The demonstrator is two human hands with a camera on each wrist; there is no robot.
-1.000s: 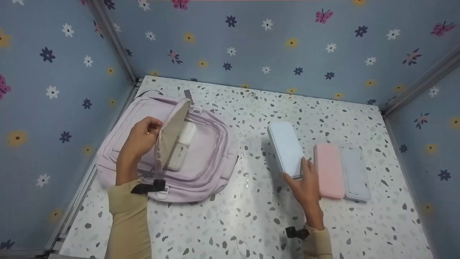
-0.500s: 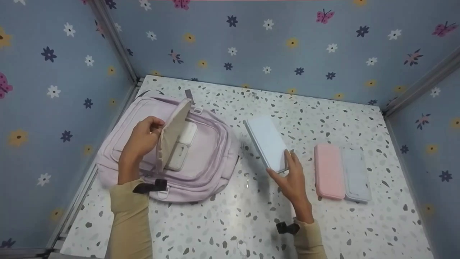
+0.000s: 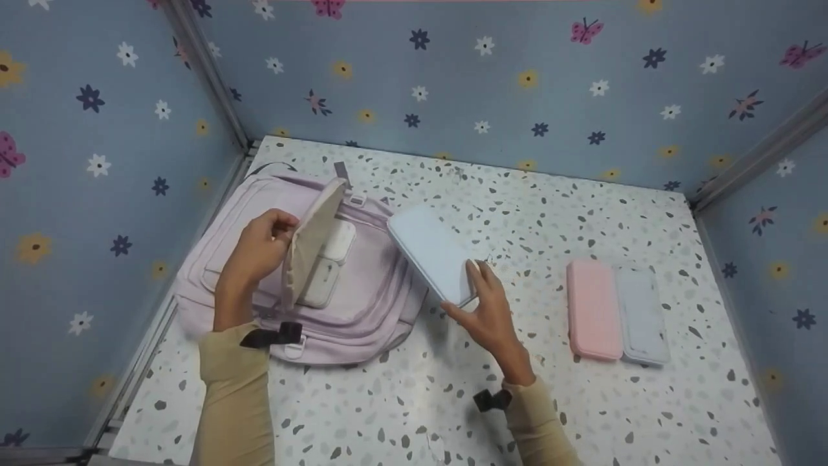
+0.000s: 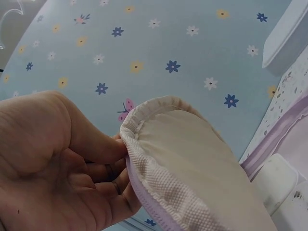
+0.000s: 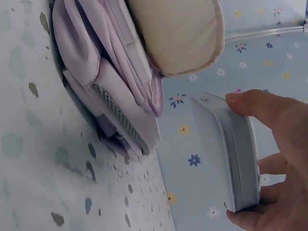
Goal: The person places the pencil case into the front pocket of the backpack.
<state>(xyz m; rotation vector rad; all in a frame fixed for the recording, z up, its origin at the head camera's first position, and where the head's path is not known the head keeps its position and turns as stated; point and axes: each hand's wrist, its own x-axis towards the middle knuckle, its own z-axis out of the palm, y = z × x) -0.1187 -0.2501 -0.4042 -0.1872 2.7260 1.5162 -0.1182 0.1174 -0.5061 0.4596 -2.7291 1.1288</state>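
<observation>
A pale purple backpack (image 3: 372, 285) lies on the speckled table, its front flap (image 3: 315, 239) raised. My left hand (image 3: 255, 249) pinches the flap's edge between thumb and fingers; the beige lining shows in the left wrist view. Inside the opened part lie two white cases (image 3: 339, 241), one partly hidden by the flap. My right hand (image 3: 482, 310) grips the near end of a light blue rectangular case (image 3: 430, 252), thumb on one side and fingers on the other. That case is held tilted above the table, its far end over the backpack's right edge.
On the right of the table (image 3: 705, 388) a pink case (image 3: 594, 310) and a pale grey-blue case (image 3: 642, 317) lie side by side. Flower-patterned walls (image 3: 453, 77) stand behind and on both sides.
My right hand has carried the light blue case leftward, from beside the pink case to the backpack's right edge. My left hand stays on the flap.
</observation>
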